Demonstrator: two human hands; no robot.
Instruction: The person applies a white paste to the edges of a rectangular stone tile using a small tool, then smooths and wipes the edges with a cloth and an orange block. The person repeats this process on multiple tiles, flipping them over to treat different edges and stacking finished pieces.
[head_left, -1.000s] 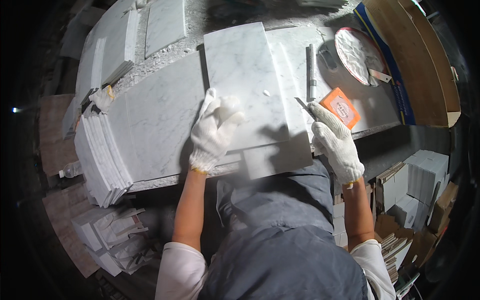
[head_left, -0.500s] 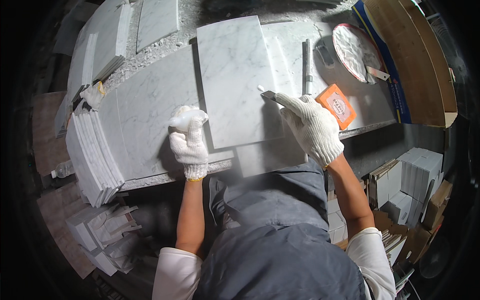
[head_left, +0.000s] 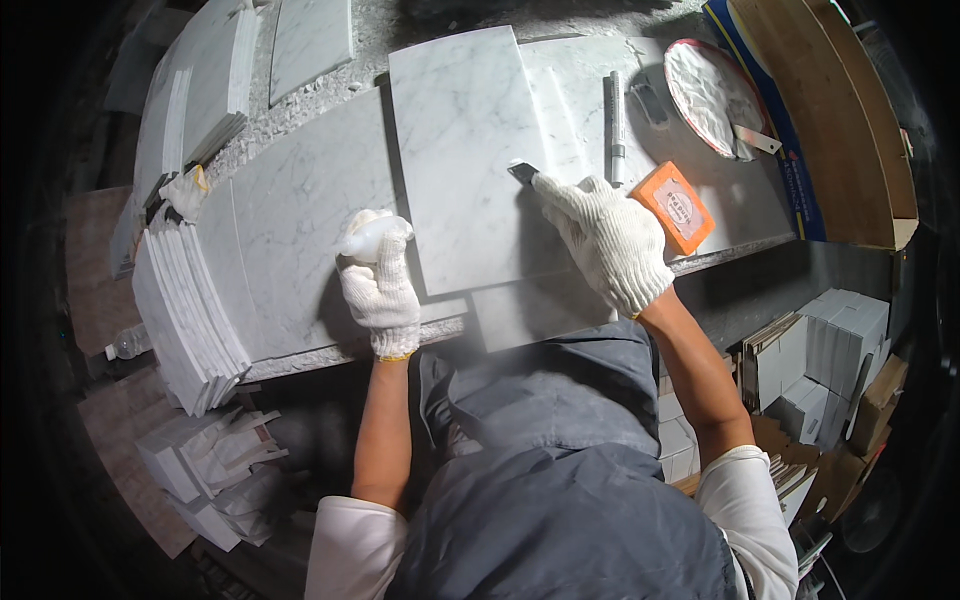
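- The workbench [head_left: 300, 200] is covered with large grey-veined marble slabs and fills the upper half of the view.
- A wooden board [head_left: 840, 110] with a blue edge leans at the bench's far right.
- A marble tile [head_left: 460, 150], white with grey veins, lies flat on the slabs in the middle of the bench, its near edge close to the bench front.
- A stack of thin white tiles [head_left: 185, 310] stands on edge at the bench's left end; more tiles [head_left: 200, 90] are piled at the far left.
- A round white disc [head_left: 710, 95] rests near the board, with a small tool lying on its right rim.
- The right hand [head_left: 605, 240], in a white knit glove, rests on the marble tile's right edge and grips a small dark blade [head_left: 522, 172], whose tip touches the tile surface.
- The left hand [head_left: 380, 285], also gloved, is closed around a small clear bottle [head_left: 372, 235], held over the slab just left of the tile.
- An orange block [head_left: 678, 207] lies just right of the right hand.
- A silver marker pen [head_left: 617, 125] lies beyond the right hand's fingers.
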